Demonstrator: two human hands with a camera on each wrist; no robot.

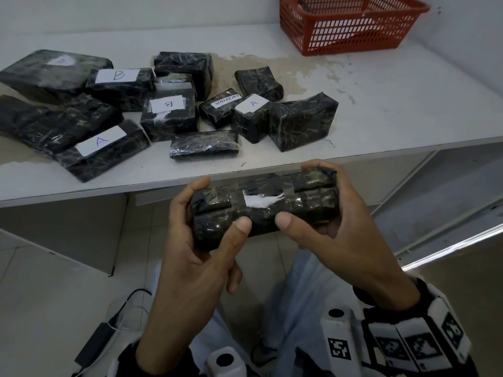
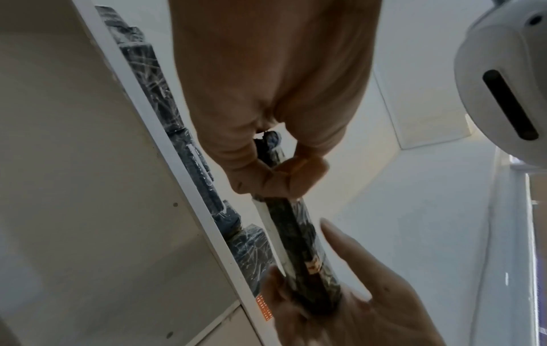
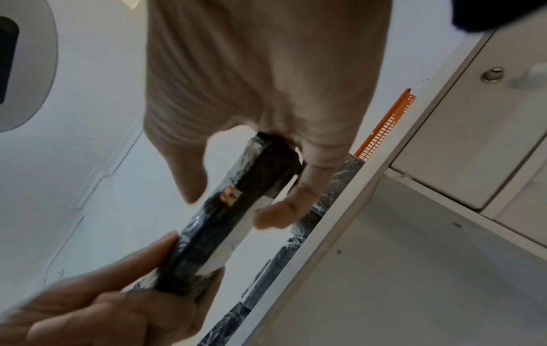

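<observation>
Both hands hold one black plastic-wrapped parcel level in the air, just in front of the table's near edge. A torn white label scrap sits on its top face. My left hand grips the left end, thumb on the near side and fingers over the far side. My right hand grips the right end the same way. In the left wrist view the left hand clasps the parcel edge-on. The right wrist view shows the right hand on the parcel, whose underside shows a white strip.
Several black wrapped parcels lie on the white table, some labelled A, B or EXCEPTION. A red mesh basket stands at the back right. A white cabinet stands under the table on the right. A cable and adapter lie on the floor.
</observation>
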